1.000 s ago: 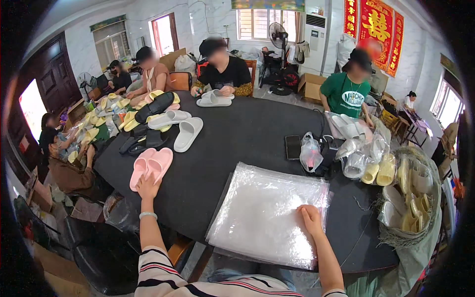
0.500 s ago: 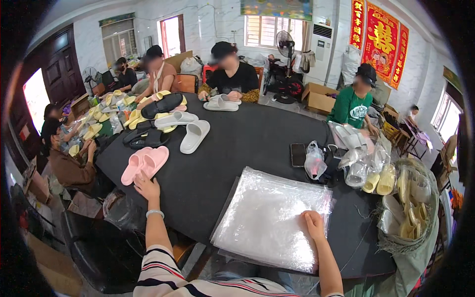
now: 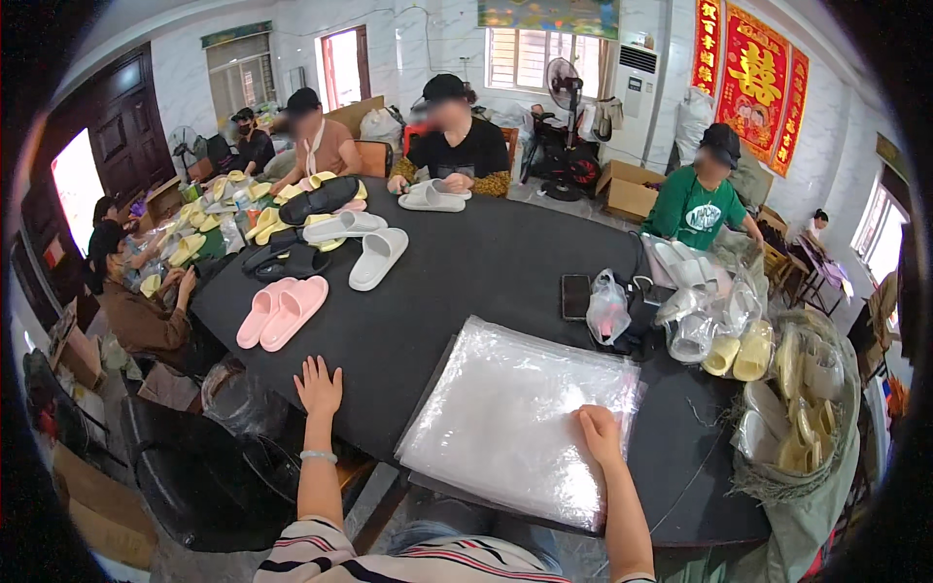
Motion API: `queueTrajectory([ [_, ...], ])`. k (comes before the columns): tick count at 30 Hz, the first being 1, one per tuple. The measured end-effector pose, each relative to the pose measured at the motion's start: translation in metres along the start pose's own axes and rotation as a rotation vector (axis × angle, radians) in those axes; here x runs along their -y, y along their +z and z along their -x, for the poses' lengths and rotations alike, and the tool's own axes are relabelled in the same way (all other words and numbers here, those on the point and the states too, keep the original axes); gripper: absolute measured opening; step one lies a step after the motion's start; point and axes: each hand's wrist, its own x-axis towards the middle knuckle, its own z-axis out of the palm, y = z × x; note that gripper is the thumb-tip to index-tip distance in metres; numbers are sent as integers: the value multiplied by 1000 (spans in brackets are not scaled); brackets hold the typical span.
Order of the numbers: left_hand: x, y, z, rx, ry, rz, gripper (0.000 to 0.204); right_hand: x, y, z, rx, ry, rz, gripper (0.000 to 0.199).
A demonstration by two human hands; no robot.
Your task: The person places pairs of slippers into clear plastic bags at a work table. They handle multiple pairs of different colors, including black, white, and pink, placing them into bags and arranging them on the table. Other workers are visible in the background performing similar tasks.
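My left hand (image 3: 319,389) lies flat and open on the edge of the round black table (image 3: 486,262), fingers spread, a short way below a pair of pink slippers (image 3: 282,311). My right hand (image 3: 600,433) rests with its fingers pressed on a stack of clear plastic bags (image 3: 520,418) at the near edge of the table. It grips nothing that I can see. A bead bracelet sits on my left wrist.
White and black slippers (image 3: 340,233) lie across the far left of the table, yellow ones (image 3: 204,223) beyond. A phone (image 3: 575,296), a small tied bag (image 3: 607,311) and bagged slippers (image 3: 709,311) lie to the right. Several seated people ring the table. A sack of slippers (image 3: 797,428) stands at the right.
My left hand has come off the pink slippers and drawn back to the table edge. The right hand stays on the plastic bags.
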Motion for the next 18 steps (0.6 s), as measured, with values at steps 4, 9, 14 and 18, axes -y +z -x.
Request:
queueTrajectory([
  [4, -20, 2, 37, -6, 96, 6, 71, 9, -2, -2, 19, -5, -56, 14],
  [9, -58, -2, 85, -22, 333, 47, 66, 43, -23, -6, 22, 28, -113, 20],
  [14, -87, -10, 70, 387, 411, 775, 62, -5, -58, -3, -259, 94, -184, 37],
  [18, -129, -4, 57, 611, 450, 1108, 67, -43, -76, 3, -320, 336, -231, 48],
])
